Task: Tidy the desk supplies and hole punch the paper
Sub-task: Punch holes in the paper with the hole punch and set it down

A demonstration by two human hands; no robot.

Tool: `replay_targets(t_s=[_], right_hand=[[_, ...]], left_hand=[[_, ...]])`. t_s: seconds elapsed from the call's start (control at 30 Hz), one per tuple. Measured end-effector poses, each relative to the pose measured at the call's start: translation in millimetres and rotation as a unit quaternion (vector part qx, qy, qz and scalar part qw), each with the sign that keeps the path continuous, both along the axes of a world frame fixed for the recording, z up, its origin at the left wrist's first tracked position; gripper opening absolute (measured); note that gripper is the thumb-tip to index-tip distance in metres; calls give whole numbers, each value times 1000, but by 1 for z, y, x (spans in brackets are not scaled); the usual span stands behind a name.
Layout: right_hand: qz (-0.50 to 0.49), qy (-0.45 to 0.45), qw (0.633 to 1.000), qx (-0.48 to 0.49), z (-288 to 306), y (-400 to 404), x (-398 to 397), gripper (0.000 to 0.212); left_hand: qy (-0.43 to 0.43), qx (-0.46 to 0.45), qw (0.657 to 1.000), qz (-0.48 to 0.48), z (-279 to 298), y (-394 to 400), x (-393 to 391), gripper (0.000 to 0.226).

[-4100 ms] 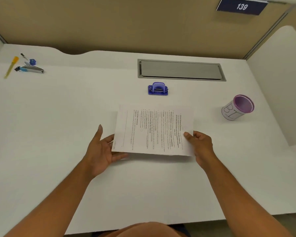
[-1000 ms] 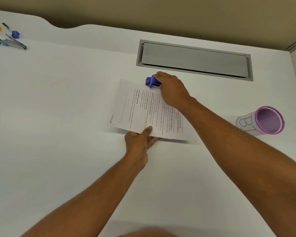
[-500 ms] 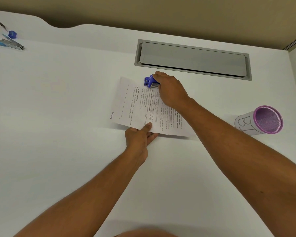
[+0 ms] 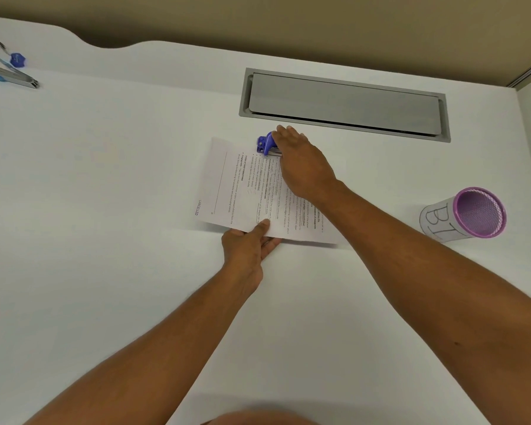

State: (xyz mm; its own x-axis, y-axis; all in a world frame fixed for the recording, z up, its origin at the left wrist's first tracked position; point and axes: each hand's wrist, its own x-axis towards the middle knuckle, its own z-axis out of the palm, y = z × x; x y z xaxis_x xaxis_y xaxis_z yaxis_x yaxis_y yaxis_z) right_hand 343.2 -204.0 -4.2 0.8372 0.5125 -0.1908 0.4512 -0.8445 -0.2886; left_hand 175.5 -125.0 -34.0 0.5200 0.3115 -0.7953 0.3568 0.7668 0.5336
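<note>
1. The paper (image 4: pixel 242 191) lies flat on the white tabletop (image 4: pixel 105 179) between the two hands, its far edge fed into the blue hole punch (image 4: pixel 265 144), which sits just beyond the right hand's fingertips.
2. The right hand (image 4: pixel 301 167) lies palm-down over the punch with fingers spread across its top; it covers most of the tool, so whether the lever is pressed fully down cannot be told (only the left end of the punch shows).
3. The left hand (image 4: pixel 247 246) pinches the paper's near edge, thumb on top and fingers tucked beneath, gripping the sheet.
4. Handling, as a judgement: the sheet is light, limp and slippery on this smooth surface, so it likely slides or skews with any sideways pull. Holding it at the near edge, opposite the punch, keeps it square.
5. The punch looks small, rigid and light, so it could skate away; a press straight down through the palm suits it better than a squeeze from the side.
6. Well off to the right of the right forearm, a purple-rimmed mesh pen cup (image 4: pixel 463 214) lies tipped on its side. Far to the left of the left hand, loose small supplies (image 4: pixel 13 72) are scattered, not yet tidied.
</note>
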Motion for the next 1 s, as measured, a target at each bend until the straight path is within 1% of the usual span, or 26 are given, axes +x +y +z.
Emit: replay_targets(t_s=[0.43,0.7,0.87,1.0], right_hand=[[44,-11,998,-40,-9,-3,1,61],[48,15,998,-46,-14,-1,5,62],[71,-20,992,-98,-13,1,8,64],[75,-18,991,-105,-10,2,9,63]], left_hand=[[3,11,1000,4,-2,-1,1,50],[-2,17,1000,5,-6,-3,0,50],[-7,19,1000,4,-8,-4,0,48],[-5,21,1000,2,-7,-4,0,48]])
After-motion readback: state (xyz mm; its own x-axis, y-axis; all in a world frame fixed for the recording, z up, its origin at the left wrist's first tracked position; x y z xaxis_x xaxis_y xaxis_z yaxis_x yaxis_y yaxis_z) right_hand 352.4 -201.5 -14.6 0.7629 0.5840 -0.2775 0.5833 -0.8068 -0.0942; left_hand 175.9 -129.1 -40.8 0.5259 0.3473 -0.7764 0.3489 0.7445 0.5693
